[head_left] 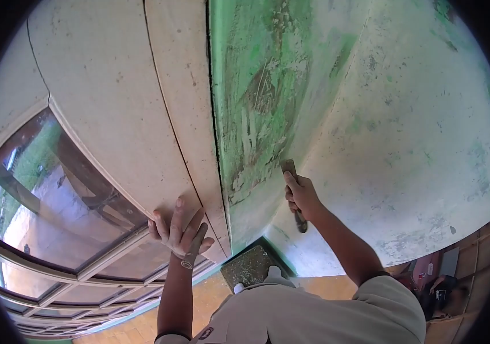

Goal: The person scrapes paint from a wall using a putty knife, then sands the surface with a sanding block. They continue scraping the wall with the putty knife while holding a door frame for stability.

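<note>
My right hand (300, 195) grips a scraper (288, 168) whose blade lies against the wall (405, 143), at the edge of a strip of worn green paint (256, 97). The scraper's handle sticks out below my fist. My left hand (177, 228) rests flat on the cream window frame (159, 114) with fingers spread, and a cylindrical tool handle (194, 246) is pinned between its fingers and the frame. Most of the wall to the right is scraped to whitish plaster with faint green patches.
A glazed window (50, 195) with mullions fills the lower left. A square, paint-spattered board (249, 266) lies on the wooden floor (142, 324) below. Another person (434, 284) sits low at the right by the wall.
</note>
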A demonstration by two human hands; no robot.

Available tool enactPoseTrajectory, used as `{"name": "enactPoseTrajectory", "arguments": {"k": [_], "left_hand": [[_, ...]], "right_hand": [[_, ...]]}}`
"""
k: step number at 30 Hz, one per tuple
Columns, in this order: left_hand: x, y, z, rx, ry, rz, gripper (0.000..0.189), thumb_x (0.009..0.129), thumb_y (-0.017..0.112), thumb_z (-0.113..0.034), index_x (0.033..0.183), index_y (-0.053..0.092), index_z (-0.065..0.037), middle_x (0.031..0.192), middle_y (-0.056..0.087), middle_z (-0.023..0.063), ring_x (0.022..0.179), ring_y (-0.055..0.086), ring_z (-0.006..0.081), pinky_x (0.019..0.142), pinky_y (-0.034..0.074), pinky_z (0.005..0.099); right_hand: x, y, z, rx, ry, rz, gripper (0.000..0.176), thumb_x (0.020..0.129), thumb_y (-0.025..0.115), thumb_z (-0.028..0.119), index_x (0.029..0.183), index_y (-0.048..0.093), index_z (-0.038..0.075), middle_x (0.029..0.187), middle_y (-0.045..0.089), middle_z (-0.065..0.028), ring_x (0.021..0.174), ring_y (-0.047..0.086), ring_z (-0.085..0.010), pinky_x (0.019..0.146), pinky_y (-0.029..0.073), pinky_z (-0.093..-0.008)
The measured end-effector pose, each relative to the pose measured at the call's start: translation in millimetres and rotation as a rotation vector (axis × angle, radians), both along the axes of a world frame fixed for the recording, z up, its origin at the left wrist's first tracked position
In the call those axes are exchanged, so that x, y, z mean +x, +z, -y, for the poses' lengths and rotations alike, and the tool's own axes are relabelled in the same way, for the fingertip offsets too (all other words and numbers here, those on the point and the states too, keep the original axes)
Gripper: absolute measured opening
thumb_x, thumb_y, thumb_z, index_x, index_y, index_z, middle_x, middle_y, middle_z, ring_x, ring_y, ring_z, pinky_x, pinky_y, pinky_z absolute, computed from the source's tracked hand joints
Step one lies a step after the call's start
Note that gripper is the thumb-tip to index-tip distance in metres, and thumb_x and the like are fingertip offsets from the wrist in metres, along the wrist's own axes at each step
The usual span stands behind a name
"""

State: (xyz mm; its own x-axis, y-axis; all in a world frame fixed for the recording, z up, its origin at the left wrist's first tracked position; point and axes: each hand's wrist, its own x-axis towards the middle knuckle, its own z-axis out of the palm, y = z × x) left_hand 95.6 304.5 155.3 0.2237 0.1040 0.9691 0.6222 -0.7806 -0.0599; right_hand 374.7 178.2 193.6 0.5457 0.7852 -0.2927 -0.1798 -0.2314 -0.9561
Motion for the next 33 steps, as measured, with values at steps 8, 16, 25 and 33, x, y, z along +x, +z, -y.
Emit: {"name": "enactPoseTrajectory", "arguments": {"k": [8,16,25,33], "left_hand": [[2,1,-1,0.011,-0.036,0.016,0.067,0.092,0.021,-0.063,0.084,0.074,-0.021,0.13,0.054,0.0086,0.136,0.023,0.039,0.109,0.012,0.0533],[3,2,2,-0.002,-0.03,0.011,0.067,0.092,0.022,-0.062,0.085,0.074,-0.021,0.13,0.054,0.0088,0.136,0.022,0.0385,0.109,0.013,0.0525],[5,1,-1,0.019,-0.014,0.027,0.069,0.092,0.02,-0.063,0.085,0.073,-0.02,0.129,0.054,0.0093,0.136,0.022,0.0377,0.11,0.011,0.0502],[3,-2,-1,0.015,0.003,0.008,0.07,0.093,0.018,-0.062,0.084,0.073,-0.02,0.13,0.054,0.0102,0.136,0.02,0.0393,0.11,0.01,0.051]], "right_hand": [[0,-24,37,0.018,-0.041,-0.154,0.043,0.092,0.052,0.045,0.069,0.043,0.009,0.05,0.037,0.0002,0.036,0.032,-0.0091,0.035,0.029,-0.0262],[-2,-6,-14,0.117,-0.016,0.081,0.042,0.093,0.051,0.044,0.071,0.044,0.009,0.048,0.037,0.0013,0.035,0.034,-0.0095,0.036,0.031,-0.0268],[-11,3,25,0.103,-0.073,-0.034,0.041,0.094,0.051,0.038,0.066,0.044,0.009,0.048,0.038,0.0009,0.035,0.032,-0.0084,0.034,0.028,-0.0256],[0,-18,1,0.012,-0.044,0.037,0.041,0.093,0.052,0.043,0.071,0.044,0.009,0.049,0.034,0.0032,0.035,0.032,-0.0087,0.035,0.029,-0.0261]]}}
